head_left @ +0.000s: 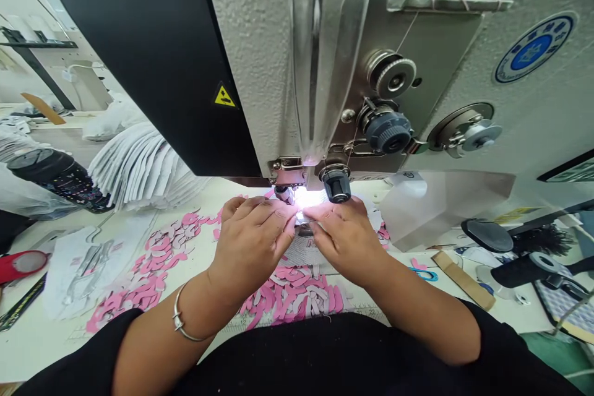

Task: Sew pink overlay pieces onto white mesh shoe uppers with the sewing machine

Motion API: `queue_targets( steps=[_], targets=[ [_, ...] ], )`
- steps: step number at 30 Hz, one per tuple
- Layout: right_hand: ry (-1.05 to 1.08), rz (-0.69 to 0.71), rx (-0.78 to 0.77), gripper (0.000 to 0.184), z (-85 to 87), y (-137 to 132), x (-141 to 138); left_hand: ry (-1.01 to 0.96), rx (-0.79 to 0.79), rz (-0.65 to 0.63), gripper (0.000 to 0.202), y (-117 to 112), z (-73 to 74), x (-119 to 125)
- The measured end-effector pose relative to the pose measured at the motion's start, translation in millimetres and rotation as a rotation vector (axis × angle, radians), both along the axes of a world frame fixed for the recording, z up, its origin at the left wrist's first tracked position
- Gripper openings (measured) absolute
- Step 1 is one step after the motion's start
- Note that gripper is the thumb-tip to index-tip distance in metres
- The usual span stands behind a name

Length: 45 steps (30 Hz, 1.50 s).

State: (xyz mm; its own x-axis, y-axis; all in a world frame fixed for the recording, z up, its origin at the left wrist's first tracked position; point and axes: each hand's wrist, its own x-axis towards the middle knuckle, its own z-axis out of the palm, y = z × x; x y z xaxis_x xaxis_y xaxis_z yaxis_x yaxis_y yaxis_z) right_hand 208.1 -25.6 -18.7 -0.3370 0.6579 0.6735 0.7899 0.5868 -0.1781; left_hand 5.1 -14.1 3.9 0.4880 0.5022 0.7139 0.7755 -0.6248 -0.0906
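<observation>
Ridged mesh fabric (301,249) is pinched between the curled left hand (250,241) and right hand (346,238) under the textured sewing machine (260,74), above heaped pink crescents (290,297).

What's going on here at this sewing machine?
A person is working at an industrial sewing machine. Their left hand and right hand sit close together below the brightly lit needle area, with the fingertips at a small patterned fabric piece. Curved pink and white cut pieces lie in loose heaps on the worktable under and beside the hands, and a stack of white pieces sits further left.
</observation>
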Motion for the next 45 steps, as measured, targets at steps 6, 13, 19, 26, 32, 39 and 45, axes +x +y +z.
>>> queue_targets(
  steps=[6, 13, 19, 26, 32, 39, 45],
  targets=[
    [0.074, 0.070, -0.146, 0.031, 5.4, 9, 12, 0.255, -0.035, 0.000, 0.014, 3, 16.5, -1],
    [0.147, 0.127, -0.177, 0.034, 1.4, 13, 12, 0.507, -0.104, -0.094, 0.032, 6, 43.7, 2],
    [0.174, 0.118, -0.165, 0.038, -3.3, 15, 11, 0.532, -0.042, -0.112, 0.023, 16, 42.5, 1],
    [0.185, 0.120, -0.151, 0.038, -7.7, 18, 11, 0.291, -0.008, -0.271, 0.020, 38, 9.9, -18],
    [0.159, 0.106, -0.136, 0.036, -11.3, 19, 12, 0.190, 0.040, -0.310, 0.031, 45, -5.8, -24],
    [0.152, 0.141, -0.073, 0.039, -7.9, 18, 11, 0.131, 0.036, -0.171, 0.023, 20, -1.2, -8],
    [0.121, 0.085, -0.080, 0.038, -7.1, 13, 10, -0.145, -0.072, -0.082, 0.030, -3, -14.0, 6]
  ],
)
